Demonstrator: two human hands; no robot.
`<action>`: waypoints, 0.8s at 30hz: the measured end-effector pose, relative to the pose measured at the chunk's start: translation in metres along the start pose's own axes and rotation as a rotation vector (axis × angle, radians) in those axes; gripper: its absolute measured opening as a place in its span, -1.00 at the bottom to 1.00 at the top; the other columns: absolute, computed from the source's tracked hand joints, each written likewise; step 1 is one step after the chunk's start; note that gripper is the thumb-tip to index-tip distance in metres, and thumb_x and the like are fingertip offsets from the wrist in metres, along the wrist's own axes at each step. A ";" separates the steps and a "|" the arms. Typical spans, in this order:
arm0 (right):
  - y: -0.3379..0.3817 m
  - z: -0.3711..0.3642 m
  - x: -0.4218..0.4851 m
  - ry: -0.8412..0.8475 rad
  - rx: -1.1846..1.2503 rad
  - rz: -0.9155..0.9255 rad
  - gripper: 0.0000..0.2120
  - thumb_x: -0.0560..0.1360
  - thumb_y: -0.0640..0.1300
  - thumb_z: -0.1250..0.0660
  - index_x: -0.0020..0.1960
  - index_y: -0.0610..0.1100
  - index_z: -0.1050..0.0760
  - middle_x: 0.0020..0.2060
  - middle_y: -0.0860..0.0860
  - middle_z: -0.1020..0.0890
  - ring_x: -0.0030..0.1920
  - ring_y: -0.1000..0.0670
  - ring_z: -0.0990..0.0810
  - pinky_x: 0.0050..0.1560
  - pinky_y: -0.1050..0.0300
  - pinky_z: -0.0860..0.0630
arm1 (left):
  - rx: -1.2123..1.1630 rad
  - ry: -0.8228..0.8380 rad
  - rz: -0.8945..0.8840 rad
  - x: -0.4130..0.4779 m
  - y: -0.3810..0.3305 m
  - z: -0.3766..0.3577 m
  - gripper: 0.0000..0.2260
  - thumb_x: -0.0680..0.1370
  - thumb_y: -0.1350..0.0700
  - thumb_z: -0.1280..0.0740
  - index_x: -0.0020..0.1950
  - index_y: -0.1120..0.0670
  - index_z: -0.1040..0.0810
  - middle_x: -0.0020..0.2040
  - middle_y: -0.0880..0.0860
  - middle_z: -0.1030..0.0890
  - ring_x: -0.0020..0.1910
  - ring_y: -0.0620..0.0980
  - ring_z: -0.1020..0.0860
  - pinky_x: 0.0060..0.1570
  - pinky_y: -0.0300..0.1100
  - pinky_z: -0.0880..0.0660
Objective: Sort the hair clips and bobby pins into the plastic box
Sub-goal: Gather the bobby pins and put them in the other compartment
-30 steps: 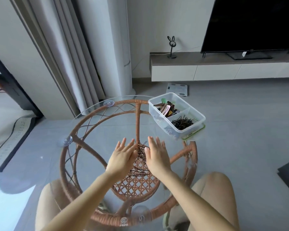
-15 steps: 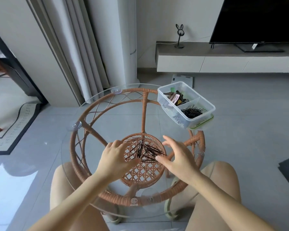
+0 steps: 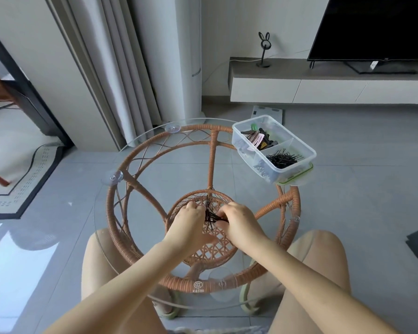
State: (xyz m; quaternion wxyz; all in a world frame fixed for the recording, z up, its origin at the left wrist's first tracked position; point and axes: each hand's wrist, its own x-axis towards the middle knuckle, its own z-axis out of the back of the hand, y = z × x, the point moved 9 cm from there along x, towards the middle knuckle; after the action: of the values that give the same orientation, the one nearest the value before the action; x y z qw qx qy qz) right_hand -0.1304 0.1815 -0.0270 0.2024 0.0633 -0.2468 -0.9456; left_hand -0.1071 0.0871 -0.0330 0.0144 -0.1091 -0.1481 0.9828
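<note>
A pile of black bobby pins lies on the round glass tabletop, squeezed into a tight bunch between my hands. My left hand presses in from the left with curled fingers. My right hand closes on the bunch from the right, fingers curled round the pins. The clear plastic box stands at the table's far right edge. Its far compartment holds pink, brown and green hair clips. Its near compartment holds black bobby pins.
The glass top rests on a rattan frame with suction cups. My bare knees sit under the near edge. A TV console, a curtain and a floor scale lie beyond. A green lid sits under the box.
My hands went from hovering flat above the spread pins to either side of them, then drew together, raking the loose pins into one tight bunch between curled fingers.
</note>
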 end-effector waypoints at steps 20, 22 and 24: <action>-0.021 0.099 0.002 -0.160 0.186 -0.029 -0.86 0.44 -0.21 -0.36 -0.05 -0.20 -0.65 -0.17 -0.07 -0.71 -0.17 -0.01 -0.64 -0.13 0.17 -0.53 | 0.060 0.069 0.077 0.021 0.001 0.009 -0.84 0.54 0.33 -0.19 -0.23 0.18 -0.44 -0.21 0.08 -0.52 -0.20 0.06 -0.45 -0.23 -0.22 -0.37; -0.030 0.117 0.007 -0.188 0.173 -0.026 -0.88 0.43 -0.21 -0.36 -0.14 -0.22 -0.66 -0.26 -0.12 -0.70 -0.21 -0.10 -0.64 -0.15 0.04 -0.55 | 0.039 0.082 0.082 0.024 0.000 0.013 -0.87 0.55 0.29 -0.21 0.03 0.23 -0.52 0.00 0.13 -0.60 -0.10 0.09 -0.53 -0.20 -0.25 -0.38; -0.044 0.135 0.015 -0.225 0.144 -0.038 -0.87 0.42 -0.21 -0.36 -0.21 -0.26 -0.63 -0.30 -0.21 -0.68 -0.20 -0.21 -0.62 -0.13 -0.03 -0.54 | 0.044 0.098 0.079 0.024 0.000 0.012 -0.83 0.55 0.29 -0.21 0.12 0.24 -0.51 0.06 0.13 -0.59 -0.09 0.07 -0.52 -0.19 -0.28 -0.38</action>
State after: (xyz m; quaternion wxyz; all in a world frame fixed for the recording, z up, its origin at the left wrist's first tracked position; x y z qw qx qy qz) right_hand -0.1898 0.2700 0.0684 0.1505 -0.0241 -0.3340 -0.9302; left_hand -0.1333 0.0854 -0.0269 -0.0146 -0.1626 -0.1209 0.9791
